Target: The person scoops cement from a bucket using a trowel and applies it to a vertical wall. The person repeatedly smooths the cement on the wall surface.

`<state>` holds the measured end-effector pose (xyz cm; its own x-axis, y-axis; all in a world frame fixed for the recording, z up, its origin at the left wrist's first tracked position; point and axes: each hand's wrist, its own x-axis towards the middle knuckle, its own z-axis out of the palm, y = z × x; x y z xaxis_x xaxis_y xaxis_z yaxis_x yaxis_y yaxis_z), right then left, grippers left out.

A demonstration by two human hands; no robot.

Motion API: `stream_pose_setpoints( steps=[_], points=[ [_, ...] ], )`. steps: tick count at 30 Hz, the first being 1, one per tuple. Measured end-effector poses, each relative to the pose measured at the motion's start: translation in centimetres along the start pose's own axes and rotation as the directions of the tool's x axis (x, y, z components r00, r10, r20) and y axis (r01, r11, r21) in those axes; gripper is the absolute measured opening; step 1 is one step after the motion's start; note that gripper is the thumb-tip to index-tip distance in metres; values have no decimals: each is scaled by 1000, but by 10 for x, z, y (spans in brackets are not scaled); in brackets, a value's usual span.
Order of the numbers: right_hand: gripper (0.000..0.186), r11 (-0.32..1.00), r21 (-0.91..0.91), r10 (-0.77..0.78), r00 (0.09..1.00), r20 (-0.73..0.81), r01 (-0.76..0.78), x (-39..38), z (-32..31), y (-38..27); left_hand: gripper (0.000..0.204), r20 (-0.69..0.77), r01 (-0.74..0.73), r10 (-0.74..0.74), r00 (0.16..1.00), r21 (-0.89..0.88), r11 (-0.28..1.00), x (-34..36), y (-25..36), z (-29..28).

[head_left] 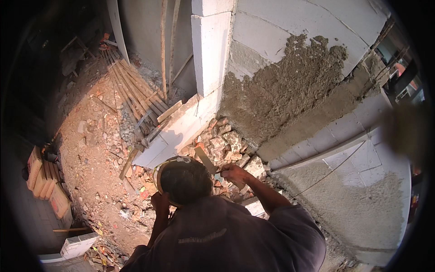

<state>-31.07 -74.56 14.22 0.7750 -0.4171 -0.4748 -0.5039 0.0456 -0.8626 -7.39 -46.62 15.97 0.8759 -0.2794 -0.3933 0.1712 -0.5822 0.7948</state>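
My left hand [161,201] curls around the near left rim of what looks like a round bucket [157,174], held close in front of my body. Its rim is pale and smeared, and its inside dark; I cannot make out the contents. My right hand [234,175] is closed on the handle of a trowel [205,160] with a flat, narrow blade. The blade points up and left, over rubble, to the right of the bucket. Wet grey mortar [285,86] covers part of the white block wall [258,27] ahead on the right, apart from the trowel.
Broken bricks [232,139] lie heaped at the wall's foot. Wooden poles [136,93] lie bundled at the far left, behind a low white block wall [158,148]. Stacked boards or boxes [45,179] and white blocks [78,245] stand at left. A rough-coated wall [358,213] is at right.
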Motion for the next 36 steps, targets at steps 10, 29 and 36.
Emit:
stream_pose_setpoints(
  steps=[10, 29, 36],
  points=[
    [17, 347, -936, -46, 998, 52, 65, 31, 78, -26, 21, 93, -144, 130, 987, 156, 977, -8, 17, 5],
    [19, 697, -533, -356, 877, 323, 479, -9, 31, -133, 15, 29, 83, -79, 996, -188, 979, 3, -23, -20],
    [7, 891, 140, -427, 902, -61, 432, 4, -138, -265, 35, -133, 18, 16, 991, 245, 969, -3, -37, -30]
  ],
)
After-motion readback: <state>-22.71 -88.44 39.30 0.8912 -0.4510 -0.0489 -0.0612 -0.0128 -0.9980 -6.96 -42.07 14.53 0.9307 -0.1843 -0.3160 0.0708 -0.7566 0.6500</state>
